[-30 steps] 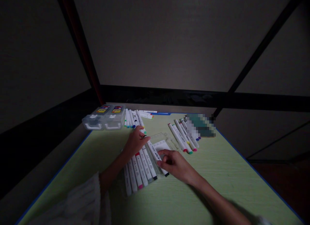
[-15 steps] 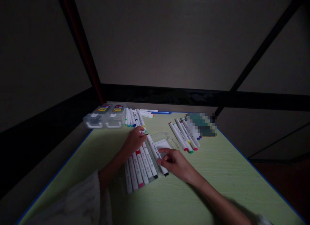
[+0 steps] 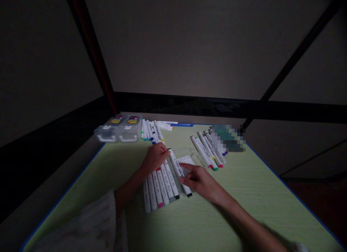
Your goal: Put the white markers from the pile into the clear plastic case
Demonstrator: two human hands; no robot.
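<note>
A white marker (image 3: 176,164) with black ends lies slantwise over the clear plastic case (image 3: 187,150). Thumb and index finger of my right hand (image 3: 200,180) pinch it along its lower half. My left hand (image 3: 156,157) is curled at its upper end, the fingertips against the black end; part of the grip is hidden. Beneath and to the left of that marker, several white markers (image 3: 160,185) lie side by side in a row, one with a pink end. My left hand covers their far ends. A white insert (image 3: 187,159) shows inside the case.
Two clear cases with handles (image 3: 128,132) stand at the back left. Loose markers (image 3: 148,129) lie beside them, and more markers (image 3: 204,150) lie at the right by a blurred green item (image 3: 230,138). The green table (image 3: 230,223) has a blue edge; a wall rises behind.
My left fingers came slightly away from the marker's upper end, then returned to it. My right hand keeps its pinch. The view has shifted slightly.
</note>
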